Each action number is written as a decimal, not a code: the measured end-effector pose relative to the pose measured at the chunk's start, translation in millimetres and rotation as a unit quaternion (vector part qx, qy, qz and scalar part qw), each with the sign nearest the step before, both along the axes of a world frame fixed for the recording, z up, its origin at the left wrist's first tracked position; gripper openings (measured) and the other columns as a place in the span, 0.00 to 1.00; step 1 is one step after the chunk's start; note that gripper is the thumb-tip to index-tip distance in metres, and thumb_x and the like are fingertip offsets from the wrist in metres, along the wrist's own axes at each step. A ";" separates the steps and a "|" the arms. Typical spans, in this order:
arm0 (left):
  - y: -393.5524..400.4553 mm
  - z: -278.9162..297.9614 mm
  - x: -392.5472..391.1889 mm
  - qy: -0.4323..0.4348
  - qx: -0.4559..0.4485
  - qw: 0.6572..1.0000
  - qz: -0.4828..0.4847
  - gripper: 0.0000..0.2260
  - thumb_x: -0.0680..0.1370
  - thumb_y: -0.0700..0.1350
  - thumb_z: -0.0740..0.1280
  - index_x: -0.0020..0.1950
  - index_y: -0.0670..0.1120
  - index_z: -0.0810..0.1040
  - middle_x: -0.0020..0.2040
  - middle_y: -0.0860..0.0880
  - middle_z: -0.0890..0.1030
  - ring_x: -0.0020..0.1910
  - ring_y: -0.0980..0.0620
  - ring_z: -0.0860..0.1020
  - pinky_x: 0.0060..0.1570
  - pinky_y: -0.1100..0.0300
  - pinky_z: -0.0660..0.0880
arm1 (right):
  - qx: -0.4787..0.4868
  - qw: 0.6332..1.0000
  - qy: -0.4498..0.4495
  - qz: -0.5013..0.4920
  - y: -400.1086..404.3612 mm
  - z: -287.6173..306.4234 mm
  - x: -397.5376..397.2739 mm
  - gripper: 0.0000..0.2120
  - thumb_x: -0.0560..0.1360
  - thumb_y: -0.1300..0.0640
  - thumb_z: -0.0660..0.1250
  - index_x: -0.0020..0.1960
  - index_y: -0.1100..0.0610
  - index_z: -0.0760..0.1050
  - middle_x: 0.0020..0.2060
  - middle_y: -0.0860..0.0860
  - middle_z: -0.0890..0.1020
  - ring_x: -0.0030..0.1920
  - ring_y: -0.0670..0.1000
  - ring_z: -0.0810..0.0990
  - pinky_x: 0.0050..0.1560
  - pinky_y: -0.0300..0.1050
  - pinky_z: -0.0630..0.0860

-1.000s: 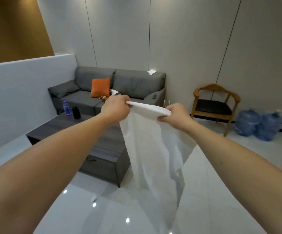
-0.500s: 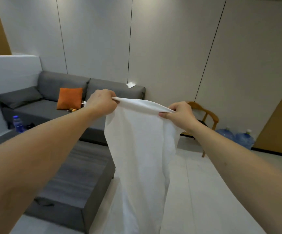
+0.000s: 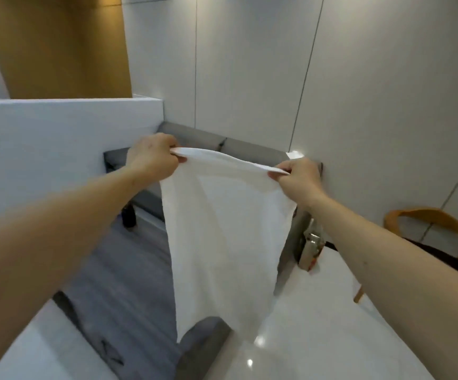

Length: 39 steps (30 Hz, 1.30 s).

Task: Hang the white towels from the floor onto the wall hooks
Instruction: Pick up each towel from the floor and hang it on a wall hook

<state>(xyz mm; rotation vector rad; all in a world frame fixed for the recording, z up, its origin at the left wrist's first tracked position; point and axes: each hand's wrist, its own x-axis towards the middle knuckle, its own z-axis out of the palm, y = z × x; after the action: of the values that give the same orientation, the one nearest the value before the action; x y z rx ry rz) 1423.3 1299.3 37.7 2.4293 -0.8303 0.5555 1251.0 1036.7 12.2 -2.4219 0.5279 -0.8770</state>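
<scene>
Pale grey wall panels (image 3: 249,78) with thin dark seams fill the background of a room with a glossy white floor (image 3: 318,325). At the centre, two bare arms reach forward. The left hand (image 3: 152,157) has its fingers curled tight, pinching the upper left corner of a thin white cloth towel (image 3: 222,229). The right hand (image 3: 297,178) pinches the upper right corner between thumb and curled fingers. Between the two hands the towel's top edge is pulled into a shallow, slightly sagging line, higher at the left. From there the towel hangs straight down in the air, clear of the floor, narrowing a little toward its lower edge.

Behind the towel and the hands sits a grey fabric sofa (image 3: 249,149), its back against the wall panels. A small crumpled white scrap (image 3: 295,154) lies on top of the sofa back, just above the right hand. Below and left of the towel is a dark grey wooden coffee table (image 3: 118,283). Left of the left hand stands a white half-height partition wall (image 3: 66,138), with a tall tan wooden panel (image 3: 57,45) rising behind it. Right of the towel, a metal bottle (image 3: 311,249) stands on the floor beside the sofa's end. At the far right is a light wooden armchair with a dark seat (image 3: 430,229), partly hidden by the right forearm
</scene>
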 end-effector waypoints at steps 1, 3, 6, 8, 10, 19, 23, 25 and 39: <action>4.0 2.7 9.7 -0.007 -0.010 1.000 0.024 0.08 0.76 0.53 0.69 0.41 0.53 0.76 0.40 0.50 0.77 0.37 0.50 0.72 0.35 0.57 0.66 | -0.015 1.000 -0.001 0.026 -4.1 0.9 22.8 0.18 0.75 0.54 0.70 0.28 0.55 0.73 0.22 0.46 0.68 0.29 0.47 0.67 0.32 0.42 0.62; 12.7 8.5 24.5 -0.021 -0.026 0.996 0.077 0.06 0.77 0.53 0.69 0.45 0.52 0.79 0.43 0.48 0.79 0.41 0.47 0.74 0.39 0.57 0.67 | -0.024 0.997 -0.004 0.077 -9.2 3.8 64.4 0.18 0.76 0.56 0.67 0.27 0.52 0.73 0.23 0.47 0.67 0.30 0.49 0.66 0.32 0.44 0.62; 23.5 15.4 32.6 -0.035 -0.035 0.985 0.168 0.08 0.77 0.53 0.69 0.49 0.50 0.82 0.48 0.45 0.82 0.47 0.42 0.77 0.43 0.54 0.71 | -0.002 0.988 -0.011 0.154 -16.8 8.4 113.8 0.17 0.75 0.59 0.67 0.29 0.47 0.78 0.22 0.42 0.71 0.30 0.47 0.70 0.32 0.43 0.64; 25.1 18.1 29.0 -0.034 -0.023 0.977 0.211 0.08 0.77 0.52 0.68 0.49 0.49 0.82 0.49 0.43 0.82 0.48 0.41 0.77 0.44 0.53 0.72 | 0.006 0.982 -0.011 0.191 -23.8 9.1 137.2 0.11 0.75 0.59 0.66 0.35 0.56 0.81 0.27 0.42 0.77 0.33 0.48 0.73 0.34 0.44 0.67; 26.1 19.3 24.3 -0.036 -0.026 0.967 0.250 0.08 0.77 0.51 0.68 0.49 0.48 0.82 0.48 0.44 0.81 0.46 0.44 0.75 0.43 0.54 0.68 | 0.010 0.975 -0.014 0.223 -31.7 9.6 156.8 0.10 0.76 0.59 0.66 0.39 0.54 0.83 0.33 0.45 0.82 0.37 0.49 0.78 0.37 0.45 0.72; 30.2 15.2 4.7 -0.043 0.038 0.922 0.382 0.10 0.77 0.54 0.69 0.48 0.48 0.81 0.51 0.41 0.80 0.51 0.39 0.76 0.42 0.55 0.66 | -0.004 0.941 -0.024 0.339 -38.6 15.8 214.7 0.08 0.76 0.56 0.68 0.41 0.57 0.84 0.37 0.55 0.83 0.41 0.58 0.80 0.45 0.59 0.79; 29.0 21.3 12.6 -0.035 0.049 0.909 0.413 0.12 0.77 0.55 0.69 0.51 0.48 0.82 0.48 0.44 0.80 0.43 0.45 0.72 0.40 0.55 0.66 | -0.001 0.932 -0.023 0.362 -35.2 18.7 240.2 0.10 0.76 0.56 0.68 0.39 0.58 0.83 0.35 0.55 0.83 0.40 0.58 0.80 0.45 0.58 0.79; 30.3 22.5 22.6 -0.030 0.065 0.903 0.424 0.12 0.77 0.55 0.70 0.51 0.48 0.83 0.45 0.46 0.78 0.43 0.46 0.72 0.40 0.56 0.67 | 0.005 0.932 -0.027 0.361 -33.9 19.8 257.3 0.09 0.75 0.55 0.70 0.39 0.57 0.83 0.35 0.54 0.83 0.39 0.57 0.81 0.45 0.58 0.79; 112.2 -9.5 213.4 0.034 0.030 0.875 0.481 0.08 0.73 0.53 0.74 0.48 0.51 0.84 0.41 0.51 0.78 0.42 0.50 0.73 0.35 0.59 0.65 | -0.026 0.940 0.028 0.339 32.5 2.0 478.9 0.09 0.73 0.48 0.73 0.45 0.53 0.85 0.38 0.52 0.84 0.43 0.55 0.81 0.48 0.56 0.80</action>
<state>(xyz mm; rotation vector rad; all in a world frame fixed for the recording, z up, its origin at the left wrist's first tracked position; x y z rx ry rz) 1636.7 1411.5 28.1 2.7787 0.4865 0.7716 1729.8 1069.1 14.2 -2.4171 -0.3188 -0.5194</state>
